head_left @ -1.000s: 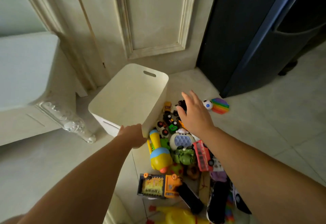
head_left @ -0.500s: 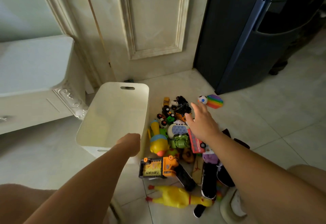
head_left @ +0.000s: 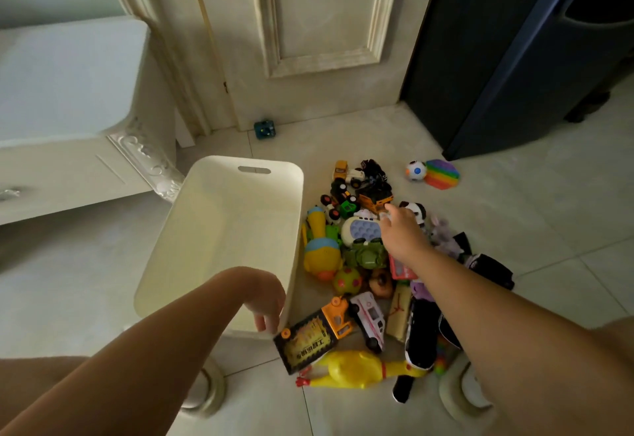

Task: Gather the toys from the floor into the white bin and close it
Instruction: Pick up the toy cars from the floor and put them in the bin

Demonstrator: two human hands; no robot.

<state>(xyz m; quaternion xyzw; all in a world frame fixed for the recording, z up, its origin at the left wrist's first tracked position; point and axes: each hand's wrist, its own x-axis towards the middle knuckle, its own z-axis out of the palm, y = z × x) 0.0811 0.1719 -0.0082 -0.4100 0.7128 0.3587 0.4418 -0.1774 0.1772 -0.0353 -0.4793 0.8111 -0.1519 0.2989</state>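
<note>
On the floor (head_left: 514,223), the toys (head_left: 360,254) are waiting

Beside the toys, the white bin (head_left: 219,230) is standing open and empty. The right hand (head_left: 399,235) is reaching over them, fingers straight, holding nothing. The left hand (head_left: 266,298) is hanging at the bin's rim; grip unclear.

Bare forearms, bare left hand (head_left: 265,295), right hand (head_left: 400,234).

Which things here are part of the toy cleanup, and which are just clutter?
Job: bin, toy pile, chicken, ball, rainbow pad, left hand at the bin's rim, right hand over the pile.
Just lying about: cabinet, door, dark unit; teal cube by the door, unclear if toy.
</note>
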